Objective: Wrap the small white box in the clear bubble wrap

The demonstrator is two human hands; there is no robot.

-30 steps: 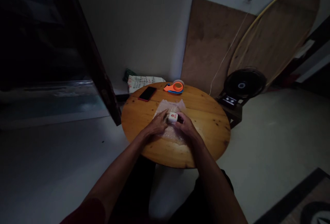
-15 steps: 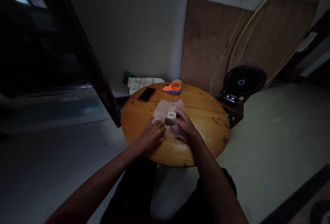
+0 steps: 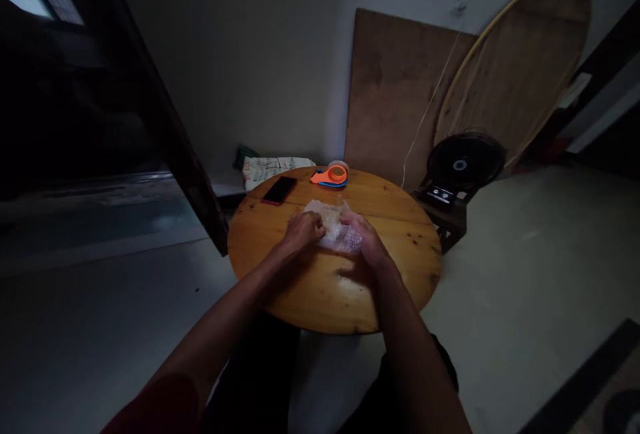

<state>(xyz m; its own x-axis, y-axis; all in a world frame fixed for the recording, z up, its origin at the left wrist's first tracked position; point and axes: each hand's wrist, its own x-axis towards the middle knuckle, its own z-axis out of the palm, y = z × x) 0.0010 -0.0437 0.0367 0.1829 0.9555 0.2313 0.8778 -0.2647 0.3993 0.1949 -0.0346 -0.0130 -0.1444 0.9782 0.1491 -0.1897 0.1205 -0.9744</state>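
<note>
A sheet of clear bubble wrap (image 3: 334, 233) lies bunched on the round wooden table (image 3: 400, 234) between my hands. My left hand (image 3: 304, 229) is closed at its left side, with curled fingers gripping the wrap. On the right, my right hand (image 3: 365, 234) has its fingers bent round the wrap's other side. The small white box seen before does not show clearly now; the folded wrap covers the spot where it was.
Toward the far edge of the table lie an orange and blue tape dispenser (image 3: 332, 175) and a black phone (image 3: 280, 190) with a red rim. A black fan (image 3: 465, 162) stands to the right, by boards leaning on the wall.
The near part of the bubble wrap has been folded up over the small white box. Both hands have moved a little away from me, and the right fingers no longer show the box.
</note>
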